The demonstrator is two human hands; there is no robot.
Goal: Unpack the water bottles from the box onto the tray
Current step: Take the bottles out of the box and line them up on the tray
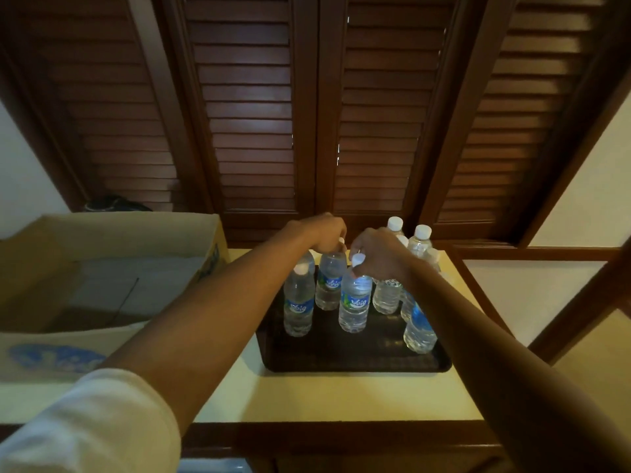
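Both arms reach forward over the cream-topped bench [341, 394] to a dark tray [358, 361] that carries a cluster of clear water bottles with blue labels. The left hand [324, 233] is curled over the top of one upright bottle [329, 285] in the back row, its fingers pinching the cap, which barely shows beneath them. The right hand [379, 256] is curled round the neck of a nearer bottle [355, 302], fingertips closed on its white cap; this bottle stands upright on the tray, just beside the one under the left hand. A third bottle [299, 303] stands free at the tray's left side, touched by neither hand.

Behind and under the right wrist more bottles crowd together: one [387, 295] just right of the gripped bottle, one [419, 331] near the tray's right edge, and two tall white-capped ones [421, 238] at the back. The right forearm covers parts of this group, so their count and whether they touch cannot be told.

The open cardboard box [112, 268] sits on the bench to the left of the tray, well apart from both hands. Its near wall is cut off by the left arm and a pale sleeve [95, 428], and its interior is dim; no bottles can be made out inside. Dark louvred shutters [256, 114] fill the wall behind.
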